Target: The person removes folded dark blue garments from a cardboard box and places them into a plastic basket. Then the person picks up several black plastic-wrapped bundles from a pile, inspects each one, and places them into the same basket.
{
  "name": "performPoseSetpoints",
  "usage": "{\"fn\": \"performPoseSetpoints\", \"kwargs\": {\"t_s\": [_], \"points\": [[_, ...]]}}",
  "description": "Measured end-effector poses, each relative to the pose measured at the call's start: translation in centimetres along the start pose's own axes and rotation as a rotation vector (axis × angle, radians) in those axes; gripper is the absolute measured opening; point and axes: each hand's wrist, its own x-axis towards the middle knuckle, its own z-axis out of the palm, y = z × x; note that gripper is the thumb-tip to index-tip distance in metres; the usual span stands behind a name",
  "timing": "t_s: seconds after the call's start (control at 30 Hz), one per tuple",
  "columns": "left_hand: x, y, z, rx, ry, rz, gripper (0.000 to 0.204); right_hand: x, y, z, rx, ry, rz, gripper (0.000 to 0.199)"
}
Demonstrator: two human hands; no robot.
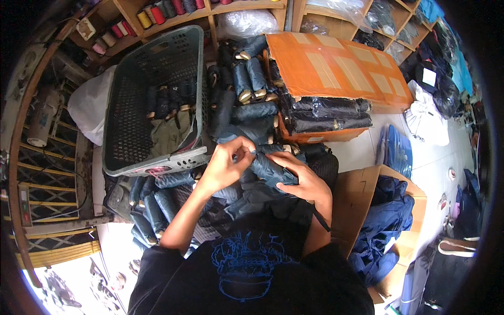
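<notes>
A dark blue folded umbrella (266, 169) lies across the middle, in front of my chest. Around its body wraps my right hand (307, 179), thumb on the near side. My left hand (229, 164) pinches at its far left end, where a bit of fabric shows between finger and thumb; the exact grip is partly hidden. Many similar rolled umbrellas with pale ends are heaped beyond my hands, such as an upright pair (256, 76), and more umbrellas (165, 206) lie left of my left forearm. Loose dark fabric (252, 202) spreads under my hands.
A dark plastic crate (126, 105) at the left holds several umbrellas and a khaki cloth (173, 135). An orange carton (320, 58) with dark wrapped packs stands far right. Nearer right is a brown carton (346, 207) with navy fabric (386, 220). Shelves hold thread spools (157, 14).
</notes>
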Motion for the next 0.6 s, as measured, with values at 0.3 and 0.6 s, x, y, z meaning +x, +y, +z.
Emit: {"fn": "performPoseSetpoints", "kwargs": {"t_s": [0.3,0.6], "points": [[-2.1,3.0,-0.5,0.279,0.006,0.275,0.021,-0.4,-0.3,1.3,-0.036,0.051,-0.089,0.071],[-4.3,2.6,0.7,0.515,0.216,0.103,0.017,0.1,-0.6,3.1,-0.029,0.088,0.000,0.069]]}}
